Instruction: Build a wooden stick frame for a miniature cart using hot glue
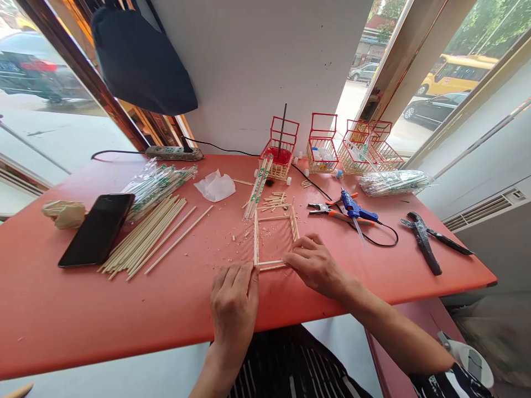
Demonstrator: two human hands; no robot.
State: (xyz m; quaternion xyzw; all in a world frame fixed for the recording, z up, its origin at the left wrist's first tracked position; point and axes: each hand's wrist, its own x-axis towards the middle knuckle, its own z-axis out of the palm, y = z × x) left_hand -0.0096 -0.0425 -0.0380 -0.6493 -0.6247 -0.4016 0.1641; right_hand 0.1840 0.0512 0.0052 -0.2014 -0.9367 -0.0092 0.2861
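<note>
A small open frame (pixel 256 237) built of pale wooden sticks stands on the red table in front of me. My left hand (pixel 234 298) is closed on its near left corner, the fingertips pressed together there. At the near right corner, my right hand (pixel 317 264) pinches the frame with bent fingers. Short cut stick pieces (pixel 274 200) lie just behind the frame. Crumbs and splinters are scattered inside it and to its left. What exactly sits between the fingertips is partly hidden.
Left lie long wooden sticks (pixel 153 235), a black phone (pixel 97 229) and wrapped chopsticks (pixel 161 182). Right are a blue glue gun (pixel 357 209), pliers (pixel 319 209) and black-handled cutters (pixel 425 243). Small red-trimmed stick carts (pixel 322 152) stand at the back. A black cord (pixel 319 188) crosses the table.
</note>
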